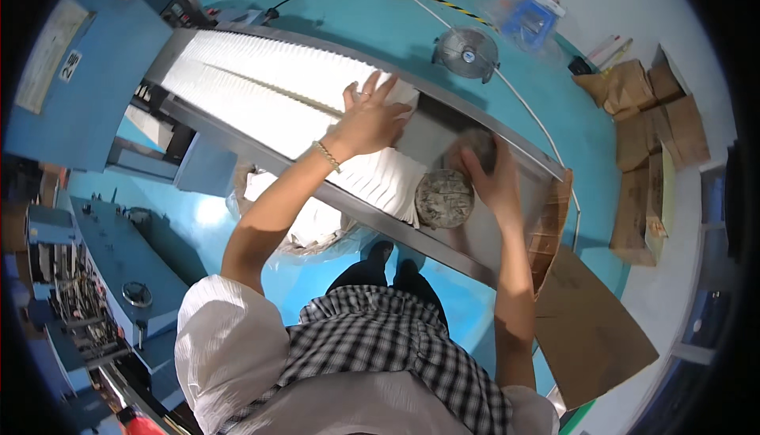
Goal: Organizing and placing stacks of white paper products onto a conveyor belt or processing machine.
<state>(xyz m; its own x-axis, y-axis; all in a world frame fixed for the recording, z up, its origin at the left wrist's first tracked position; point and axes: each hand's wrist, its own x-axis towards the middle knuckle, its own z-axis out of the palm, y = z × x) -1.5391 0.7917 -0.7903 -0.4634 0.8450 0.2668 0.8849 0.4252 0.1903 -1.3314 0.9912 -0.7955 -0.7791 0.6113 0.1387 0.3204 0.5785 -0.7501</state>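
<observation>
Two long rows of thin white pieces (261, 110), packed face to face, fill much of a metal trough (538, 189) in front of me. My left hand (370, 118) lies over the right end of the far row, fingers spread and touching the white pieces. At the trough's right part, my right hand (492, 178) is closed around a dark round block (477, 142), somewhat blurred. A second round block (444, 198), mottled grey-brown, stands against the end of the near row. What the blocks are made of I cannot tell.
Blue machine housing (119, 55) adjoins the trough's left end. A cardboard sheet (590, 328) and a carton edge (552, 229) are at its right end. A floor fan (467, 53) stands beyond; cartons (633, 166) line the wall. A bag of white pieces (309, 225) sits below the trough.
</observation>
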